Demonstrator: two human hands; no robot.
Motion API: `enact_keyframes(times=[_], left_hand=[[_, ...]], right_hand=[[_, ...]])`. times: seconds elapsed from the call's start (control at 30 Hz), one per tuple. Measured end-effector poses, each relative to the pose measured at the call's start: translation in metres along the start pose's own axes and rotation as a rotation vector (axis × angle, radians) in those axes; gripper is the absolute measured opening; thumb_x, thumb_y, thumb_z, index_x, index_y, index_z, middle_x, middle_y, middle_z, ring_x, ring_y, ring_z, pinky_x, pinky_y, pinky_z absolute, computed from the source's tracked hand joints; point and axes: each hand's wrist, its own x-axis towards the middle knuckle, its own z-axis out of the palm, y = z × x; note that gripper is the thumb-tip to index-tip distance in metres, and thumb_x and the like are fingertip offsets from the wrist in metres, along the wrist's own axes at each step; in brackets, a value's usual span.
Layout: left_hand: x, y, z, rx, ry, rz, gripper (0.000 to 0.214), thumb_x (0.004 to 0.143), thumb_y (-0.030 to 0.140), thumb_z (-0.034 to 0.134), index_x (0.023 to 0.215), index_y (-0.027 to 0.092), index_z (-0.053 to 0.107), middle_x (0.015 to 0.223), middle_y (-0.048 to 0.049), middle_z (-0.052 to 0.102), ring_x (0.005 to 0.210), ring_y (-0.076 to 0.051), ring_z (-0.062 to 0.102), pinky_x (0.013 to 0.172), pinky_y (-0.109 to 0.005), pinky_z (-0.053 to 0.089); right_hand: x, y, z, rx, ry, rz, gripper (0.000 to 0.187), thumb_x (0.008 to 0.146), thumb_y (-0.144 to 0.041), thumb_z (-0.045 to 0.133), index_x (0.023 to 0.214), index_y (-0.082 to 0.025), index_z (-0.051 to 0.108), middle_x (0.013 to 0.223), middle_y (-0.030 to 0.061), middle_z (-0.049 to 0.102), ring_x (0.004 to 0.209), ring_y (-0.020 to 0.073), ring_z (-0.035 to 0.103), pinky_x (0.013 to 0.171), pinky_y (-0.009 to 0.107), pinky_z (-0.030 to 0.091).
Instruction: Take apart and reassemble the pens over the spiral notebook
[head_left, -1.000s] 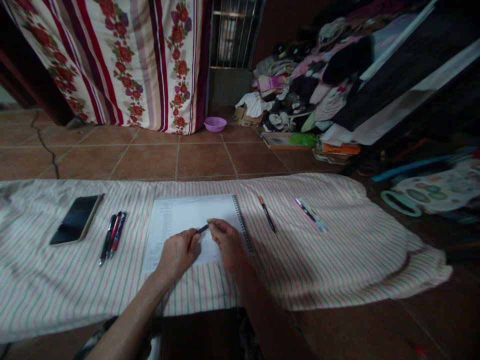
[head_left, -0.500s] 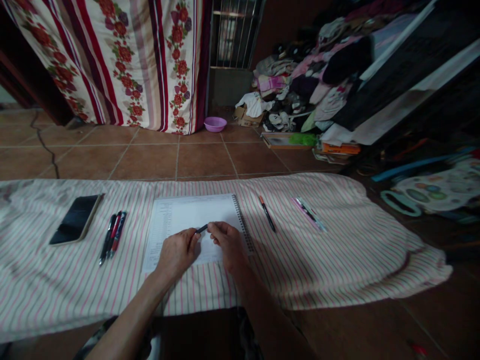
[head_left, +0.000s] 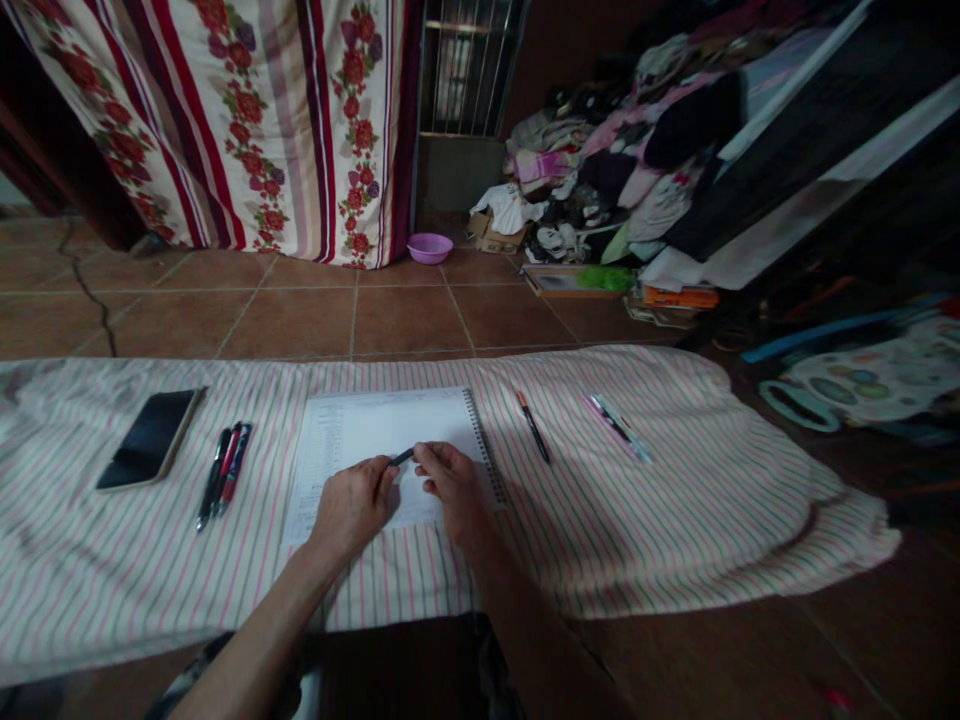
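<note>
Between my two hands is a dark pen (head_left: 403,457), its short middle part showing above the page. My left hand (head_left: 351,505) pinches one end with thumb and fingers, and my right hand (head_left: 454,488) grips the other. Both ends of it are hidden by fingers. Under the hands lies a spiral notebook (head_left: 390,415), its coil on the right side and a printed list down the left of the page. Right of the coil rests a black pen with an orange end (head_left: 534,427).
A striped cloth (head_left: 675,500) covers the low surface. On the left are a phone (head_left: 150,440) and several pens (head_left: 225,470) side by side. Slim pens (head_left: 619,427) lie at the right. Beyond are a purple basin (head_left: 430,248), a floral curtain (head_left: 300,130) and heaped clothes (head_left: 592,180).
Almost nothing differs. Both hands keep hold of the dark pen in the same place, and the view has shifted very slightly.
</note>
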Motion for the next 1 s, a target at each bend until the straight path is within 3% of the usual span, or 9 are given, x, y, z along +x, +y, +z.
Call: enact_keyframes(times=[0.13, 0.37, 0.57, 0.83, 1.0], left_hand=[[0.0001, -0.0008, 0.0003, 0.000, -0.010, 0.001, 0.032, 0.090, 0.030, 0.030, 0.087, 0.019, 0.060, 0.077, -0.0052, 0.068, 0.069, -0.017, 0.063, 0.058, -0.026, 0.035], [-0.0003, -0.0005, -0.0001, 0.013, 0.007, 0.015, 0.031, 0.091, 0.028, 0.030, 0.086, 0.018, 0.059, 0.077, -0.0062, 0.067, 0.069, -0.018, 0.062, 0.058, -0.027, 0.035], [-0.0006, -0.0002, -0.0004, 0.016, -0.012, 0.034, 0.031, 0.091, 0.029, 0.029, 0.084, 0.018, 0.058, 0.077, -0.0048, 0.067, 0.069, -0.017, 0.062, 0.058, -0.026, 0.035], [-0.0001, -0.0007, -0.0004, 0.007, -0.003, 0.004, 0.030, 0.091, 0.029, 0.030, 0.087, 0.019, 0.058, 0.079, -0.0049, 0.068, 0.069, -0.017, 0.063, 0.058, -0.026, 0.034], [0.0003, -0.0017, 0.0021, 0.016, 0.001, 0.008, 0.029, 0.090, 0.028, 0.031, 0.086, 0.018, 0.058, 0.079, -0.0048, 0.068, 0.069, -0.017, 0.063, 0.057, -0.026, 0.034]], right_hand=[[-0.0002, -0.0012, -0.0009, -0.040, -0.006, -0.030, 0.026, 0.061, -0.041, 0.068, 0.062, -0.015, 0.064, 0.062, 0.0024, 0.062, 0.053, 0.0087, 0.047, 0.045, 0.020, 0.033], [-0.0014, -0.0025, -0.0003, 0.009, -0.004, 0.025, 0.027, 0.060, -0.042, 0.069, 0.068, -0.017, 0.063, 0.067, 0.0010, 0.061, 0.060, 0.0106, 0.052, 0.048, 0.020, 0.036], [0.0014, 0.0008, -0.0009, 0.006, -0.008, 0.007, 0.025, 0.059, -0.039, 0.070, 0.066, -0.015, 0.064, 0.061, 0.0003, 0.059, 0.055, 0.0091, 0.048, 0.046, 0.020, 0.035], [-0.0043, -0.0060, 0.0018, 0.142, -0.039, 0.041, 0.034, 0.062, -0.034, 0.068, 0.092, -0.019, 0.063, 0.084, 0.0035, 0.064, 0.075, 0.0142, 0.059, 0.053, 0.020, 0.041], [-0.0020, -0.0014, 0.0006, 0.087, -0.042, 0.040, 0.032, 0.061, -0.041, 0.070, 0.079, -0.016, 0.061, 0.070, 0.0009, 0.060, 0.067, 0.0119, 0.056, 0.047, 0.017, 0.037]])
